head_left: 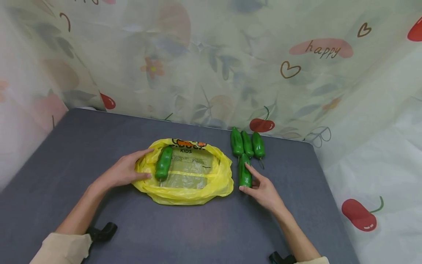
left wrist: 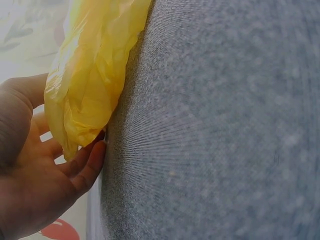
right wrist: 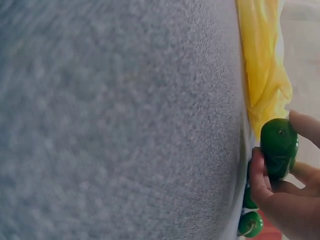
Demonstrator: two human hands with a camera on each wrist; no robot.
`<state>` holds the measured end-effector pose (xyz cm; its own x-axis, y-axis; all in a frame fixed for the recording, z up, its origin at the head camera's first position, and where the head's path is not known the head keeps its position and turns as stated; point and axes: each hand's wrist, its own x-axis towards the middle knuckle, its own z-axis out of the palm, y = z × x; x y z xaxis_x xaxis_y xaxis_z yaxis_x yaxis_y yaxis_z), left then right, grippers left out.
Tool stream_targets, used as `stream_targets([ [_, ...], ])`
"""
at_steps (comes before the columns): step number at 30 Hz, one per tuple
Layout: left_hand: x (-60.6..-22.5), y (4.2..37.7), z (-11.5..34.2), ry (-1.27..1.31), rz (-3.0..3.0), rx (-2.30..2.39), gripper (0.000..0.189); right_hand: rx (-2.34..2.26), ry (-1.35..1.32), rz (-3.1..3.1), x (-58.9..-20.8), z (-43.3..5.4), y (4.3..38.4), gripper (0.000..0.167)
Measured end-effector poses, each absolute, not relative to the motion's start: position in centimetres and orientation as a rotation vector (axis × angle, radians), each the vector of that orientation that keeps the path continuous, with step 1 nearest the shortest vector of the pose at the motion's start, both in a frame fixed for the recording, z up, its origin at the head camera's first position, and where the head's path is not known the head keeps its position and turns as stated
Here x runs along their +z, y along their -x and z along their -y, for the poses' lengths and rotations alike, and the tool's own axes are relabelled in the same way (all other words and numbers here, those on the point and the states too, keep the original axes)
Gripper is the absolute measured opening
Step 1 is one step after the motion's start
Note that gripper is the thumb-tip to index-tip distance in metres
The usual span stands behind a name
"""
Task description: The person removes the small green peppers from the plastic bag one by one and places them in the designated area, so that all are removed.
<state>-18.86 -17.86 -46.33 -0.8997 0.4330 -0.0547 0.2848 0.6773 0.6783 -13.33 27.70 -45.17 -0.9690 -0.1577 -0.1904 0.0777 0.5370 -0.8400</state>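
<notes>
A yellow plastic bag (head_left: 197, 196) lies with its mouth spread wide on the table. Inside it, toward the left, lies one green chili pepper (head_left: 163, 163). My left hand (head_left: 126, 169) holds the bag's left side, thumb and fingers set around the crumpled yellow edge (left wrist: 95, 85). To the right of the bag, my right hand (head_left: 263, 189) grips another green pepper (head_left: 245, 172) between thumb and fingers; its rounded end (right wrist: 279, 145) faces the right wrist camera. Several more peppers (head_left: 247, 144) lie in a row just beyond that one.
The dark grey table (head_left: 204, 231) runs back to a printed curtain (head_left: 211, 73) with cherries and hearts. More of this sheet hangs along the left and right sides. Black straps (head_left: 103, 232) sit at both wrists.
</notes>
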Motion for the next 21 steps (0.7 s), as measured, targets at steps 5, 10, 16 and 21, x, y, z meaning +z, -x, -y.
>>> stream_targets([
  [5, -46.4, 18.8, 17.9, -0.592, -2.677, 1.037, 0.083, -1.346, 0.056, -2.593, -46.3, -28.2, 13.9, 0.081],
  [10, -46.5, 18.8, 17.9, -0.609, -2.677, 1.037, 0.083, -1.272, 0.032, -2.654, -46.6, -28.4, 14.3, 0.081],
  [16, -46.5, 18.8, 18.0, -0.63, -2.682, 1.035, 0.083, -1.233, 0.03, -2.694, -46.6, -28.4, 14.6, 0.08],
  [21, -46.7, 18.9, 18.1, -0.639, -2.682, 1.036, 0.083, -1.234, 0.031, -2.676, -46.8, -28.3, 14.7, 0.081],
])
